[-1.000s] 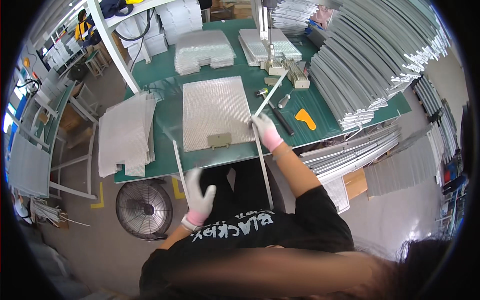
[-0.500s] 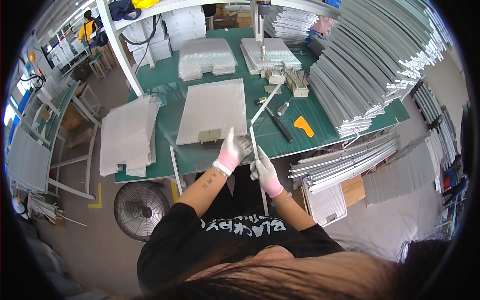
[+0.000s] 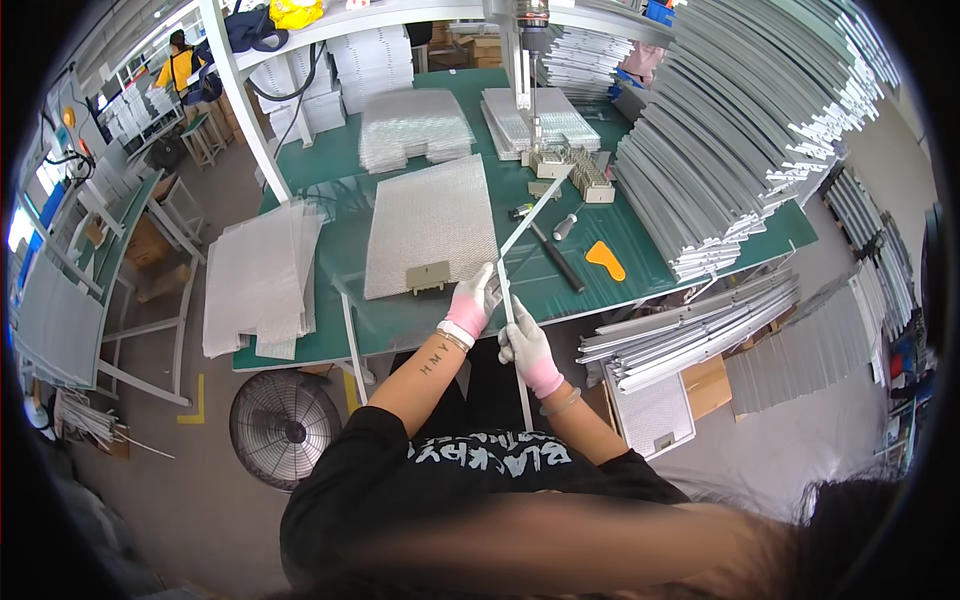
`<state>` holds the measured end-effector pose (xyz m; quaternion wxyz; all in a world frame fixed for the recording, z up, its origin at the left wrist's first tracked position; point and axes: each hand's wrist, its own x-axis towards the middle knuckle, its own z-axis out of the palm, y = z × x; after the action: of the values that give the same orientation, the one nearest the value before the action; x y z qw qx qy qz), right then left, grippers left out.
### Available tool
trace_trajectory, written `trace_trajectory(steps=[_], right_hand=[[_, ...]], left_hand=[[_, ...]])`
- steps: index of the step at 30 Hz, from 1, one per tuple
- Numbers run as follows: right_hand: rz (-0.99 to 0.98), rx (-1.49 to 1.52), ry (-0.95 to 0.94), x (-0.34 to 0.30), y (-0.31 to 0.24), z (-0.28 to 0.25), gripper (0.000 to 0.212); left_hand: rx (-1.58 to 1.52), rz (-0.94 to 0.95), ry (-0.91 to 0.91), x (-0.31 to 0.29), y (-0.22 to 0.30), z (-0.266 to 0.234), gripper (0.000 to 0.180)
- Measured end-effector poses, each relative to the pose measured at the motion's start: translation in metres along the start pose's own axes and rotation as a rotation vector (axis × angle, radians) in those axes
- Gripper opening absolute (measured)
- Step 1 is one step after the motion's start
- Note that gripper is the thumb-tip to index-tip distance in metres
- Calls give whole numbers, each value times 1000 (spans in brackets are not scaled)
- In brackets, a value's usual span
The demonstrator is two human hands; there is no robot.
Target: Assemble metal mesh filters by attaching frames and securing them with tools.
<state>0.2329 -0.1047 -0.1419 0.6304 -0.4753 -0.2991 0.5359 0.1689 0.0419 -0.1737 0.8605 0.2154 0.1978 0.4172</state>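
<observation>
A long, thin, pale metal strip [image 3: 533, 222] with a bend in it slants over the front edge of the green table [image 3: 345, 245]. My right hand [image 3: 530, 350], in a white and pink glove, is closed round the strip below its bend. My left hand [image 3: 473, 303], gloved alike, pinches it close to the bend; its far fingers are partly hidden. The strip's lower end hangs down in front of my body. Left of it lies a grey mesh panel [image 3: 430, 215], with a small olive-grey metal block [image 3: 428, 276] on its near edge.
Right of the strip lie a hammer [image 3: 560, 258], a screwdriver [image 3: 566, 226] and an orange scraper [image 3: 604, 262]. A drill [image 3: 534, 40] hangs above metal blocks [image 3: 585, 178]. Tall stacked grey frames [image 3: 720, 150] flank the right side; mesh sheets [image 3: 262, 270] overhang the left edge. A fan [image 3: 285, 425] stands below.
My left hand has moved slightly right and closed in on the strip near its bend. My right hand stays on the strip. The view has shifted slightly.
</observation>
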Motion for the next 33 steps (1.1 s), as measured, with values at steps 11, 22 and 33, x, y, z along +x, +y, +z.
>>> trace_trajectory(steps=[11, 22, 33], right_hand=[[139, -488, -55, 117, -49, -12, 22], [166, -45, -224, 109, -35, -26, 9], [-64, -67, -229, 63, -83, -23, 20]], left_hand=[[-30, -206, -391, -59, 9, -13, 37], [617, 256, 48, -122, 178, -70, 40], [1044, 564, 219, -153, 174, -2, 60]])
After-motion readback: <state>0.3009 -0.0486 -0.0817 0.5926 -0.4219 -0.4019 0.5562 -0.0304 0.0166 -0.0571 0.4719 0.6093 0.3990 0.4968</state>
